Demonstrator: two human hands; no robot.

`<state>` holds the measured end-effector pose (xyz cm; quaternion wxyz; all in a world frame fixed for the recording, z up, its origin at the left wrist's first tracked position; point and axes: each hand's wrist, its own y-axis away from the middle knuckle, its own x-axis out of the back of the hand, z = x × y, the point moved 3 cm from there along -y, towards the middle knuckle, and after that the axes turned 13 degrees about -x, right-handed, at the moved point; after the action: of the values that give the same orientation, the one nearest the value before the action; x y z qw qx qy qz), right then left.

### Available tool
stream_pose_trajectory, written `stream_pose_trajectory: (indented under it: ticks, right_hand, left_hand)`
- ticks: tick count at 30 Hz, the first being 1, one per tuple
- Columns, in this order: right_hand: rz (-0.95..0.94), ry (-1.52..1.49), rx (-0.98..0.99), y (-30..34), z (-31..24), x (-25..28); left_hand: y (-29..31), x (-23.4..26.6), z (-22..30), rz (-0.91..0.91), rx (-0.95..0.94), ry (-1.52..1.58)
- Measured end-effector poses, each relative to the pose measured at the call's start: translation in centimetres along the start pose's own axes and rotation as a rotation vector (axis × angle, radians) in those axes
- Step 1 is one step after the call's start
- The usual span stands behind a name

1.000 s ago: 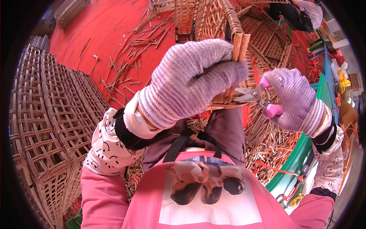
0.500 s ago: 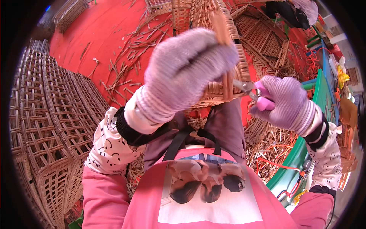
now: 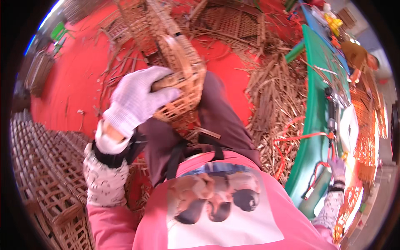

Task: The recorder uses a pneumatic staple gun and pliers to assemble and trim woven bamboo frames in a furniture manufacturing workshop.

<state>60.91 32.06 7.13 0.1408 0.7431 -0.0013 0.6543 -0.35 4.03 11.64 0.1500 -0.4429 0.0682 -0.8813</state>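
My left hand (image 3: 139, 98), in a pale lilac knit glove, is closed around the near corner of a woven wicker basket (image 3: 187, 71). The basket rests between my knees, its long side stretching away from me. Out to the right, my right hand (image 3: 337, 168) is low over a green table (image 3: 302, 150), close to a red cord (image 3: 308, 136). Its fingers are small and blurred, so what they hold, if anything, is unclear. Just beyond that hand, a long dark tool (image 3: 331, 110) lies on the table.
Loose wicker strips (image 3: 275, 96) are heaped on the red floor (image 3: 62, 106) between my leg and the table. A large woven panel (image 3: 46, 166) stands at my left. Another wicker piece (image 3: 227, 21) lies ahead. A green stool (image 3: 58, 31) is at the far left.
My right hand has left the basket with the pink-handled cutters and moved right to the table; the cutters no longer show. My left hand has shifted down onto the basket's corner. The view has turned right.
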Motion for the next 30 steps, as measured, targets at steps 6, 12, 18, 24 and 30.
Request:
stream_pose_trajectory:
  ticks: [6,12,18,24,30]
  right_hand:
    - [0.214,0.431,-0.097,-2.0,-3.3,-1.5]
    - [-0.061,-0.278,0.831,3.5,-31.2,-1.6]
    - [-0.544,-0.199,1.464,18.0,-49.2,-2.1]
    - [-1.094,-0.023,1.371,19.5,-53.5,-2.9]
    - [-1.275,0.013,1.189,19.4,-54.5,-4.3]
  left_hand:
    - [-1.1,-0.4,-1.1,-0.164,0.107,0.315]
    - [-0.6,0.1,-2.5,-0.309,0.159,0.639]
    - [0.1,-0.3,-6.5,-0.004,-0.412,0.719]
    - [-0.5,-3.5,-8.5,0.277,-0.611,1.167]
    - [-1.0,-5.3,-8.8,0.190,-0.495,1.302]
